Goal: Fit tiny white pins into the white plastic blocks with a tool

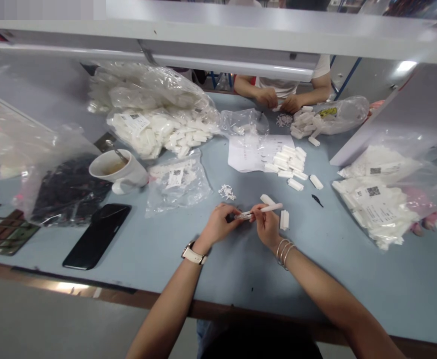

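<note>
Both my hands meet over the table around a slim white marker pen (273, 207) with small dark print on its barrel. My left hand (220, 223) is closed around its dark end. My right hand (266, 225) pinches it further along, and the white end sticks out past the fingers. Just beyond my right hand lies a white plastic piece (267, 199), partly hidden by the pen. Another white ribbed piece (284, 220) lies to the right of that hand. A small heap of tiny white parts (226, 192) sits beyond my left hand.
White pieces (288, 160) are piled on a paper sheet (241, 153). Bags of white parts (166, 124) stand behind. A cup with a spoon (132, 174) and a black phone (97, 237) lie left. Opposite, a co-worker's hands (280, 101) handle something small. A shelf (218, 32) crosses above.
</note>
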Available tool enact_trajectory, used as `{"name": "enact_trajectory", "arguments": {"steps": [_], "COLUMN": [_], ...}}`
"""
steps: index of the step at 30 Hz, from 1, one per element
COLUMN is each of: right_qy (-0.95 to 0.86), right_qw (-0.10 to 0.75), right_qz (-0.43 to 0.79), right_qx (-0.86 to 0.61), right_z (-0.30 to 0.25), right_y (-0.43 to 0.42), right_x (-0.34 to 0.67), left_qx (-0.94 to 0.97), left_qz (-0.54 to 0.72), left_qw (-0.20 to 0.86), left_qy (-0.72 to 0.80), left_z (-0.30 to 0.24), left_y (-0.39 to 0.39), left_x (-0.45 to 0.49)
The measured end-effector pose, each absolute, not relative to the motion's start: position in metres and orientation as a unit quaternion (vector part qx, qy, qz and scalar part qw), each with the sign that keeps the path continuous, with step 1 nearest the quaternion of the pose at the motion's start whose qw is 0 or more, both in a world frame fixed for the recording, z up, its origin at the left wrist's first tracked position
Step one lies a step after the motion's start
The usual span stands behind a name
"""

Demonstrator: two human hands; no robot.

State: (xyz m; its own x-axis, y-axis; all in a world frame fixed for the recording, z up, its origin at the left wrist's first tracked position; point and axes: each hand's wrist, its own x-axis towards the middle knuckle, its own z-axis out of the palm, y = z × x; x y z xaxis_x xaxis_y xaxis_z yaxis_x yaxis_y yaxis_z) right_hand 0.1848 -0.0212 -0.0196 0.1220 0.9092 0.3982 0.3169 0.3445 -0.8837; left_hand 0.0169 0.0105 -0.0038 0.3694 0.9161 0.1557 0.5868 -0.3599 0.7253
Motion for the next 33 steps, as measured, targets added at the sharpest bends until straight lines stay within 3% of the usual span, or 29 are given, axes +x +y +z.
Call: {"name": "enact_trajectory", "arguments": {"steps": [23,33], "right_qy": [-0.729,-0.722], "right_qw": [0.442,0.473], "right_qz": [0.151,0.11], "right_qx": [-0.501,-0.494], "right_z": [-0.007,-0.011], "right_y": [-0.014,-0.004], "right_x": [0.187,0.181], "left_qx": [0.781,0.781], "left_qz": [0.292,0.285], "left_qw": [0.276,0.283], "left_qy": [0.479,0.478], "left_z": [-0.006,-0.006], "left_y": [0.012,0.011], "left_x": [0.017,0.016]}}
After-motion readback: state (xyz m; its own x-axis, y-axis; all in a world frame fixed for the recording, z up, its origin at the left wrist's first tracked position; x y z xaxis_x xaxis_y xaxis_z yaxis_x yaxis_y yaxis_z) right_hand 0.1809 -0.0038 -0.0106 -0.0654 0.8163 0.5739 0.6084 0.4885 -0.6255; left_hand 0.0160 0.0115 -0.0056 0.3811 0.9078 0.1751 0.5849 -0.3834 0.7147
